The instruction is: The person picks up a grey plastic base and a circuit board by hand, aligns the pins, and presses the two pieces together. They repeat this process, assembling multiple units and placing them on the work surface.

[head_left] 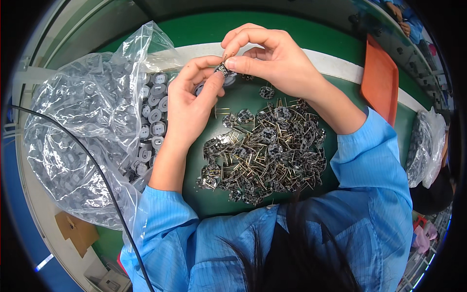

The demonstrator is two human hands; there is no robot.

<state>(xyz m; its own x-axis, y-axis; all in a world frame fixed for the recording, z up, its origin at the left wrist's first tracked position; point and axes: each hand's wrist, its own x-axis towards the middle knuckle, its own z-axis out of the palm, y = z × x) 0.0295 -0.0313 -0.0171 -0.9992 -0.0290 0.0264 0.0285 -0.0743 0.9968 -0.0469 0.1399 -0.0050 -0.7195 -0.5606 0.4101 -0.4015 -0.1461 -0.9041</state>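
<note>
Both hands meet above the far part of the green work surface. A small black circuit board [223,69] is pinched there between the fingertips of my left hand [197,92] and my right hand [272,61]. Below them lies a large pile of round black circuit boards [272,146] with long brass-coloured pins sticking out. One round board [266,92] rests apart, just beyond the pile. Left of my left wrist, grey round plastic parts [154,115] spill from a clear plastic bag [82,121]. Part of a grey piece shows behind my fingertips, mostly hidden.
An orange-red tray [380,80] leans at the far right. Another clear bag [426,146] stands at the right edge. A black cable [92,158] runs across the bag on the left. Brown cardboard [76,232] lies at lower left. Another person's hands [400,18] show at the top right.
</note>
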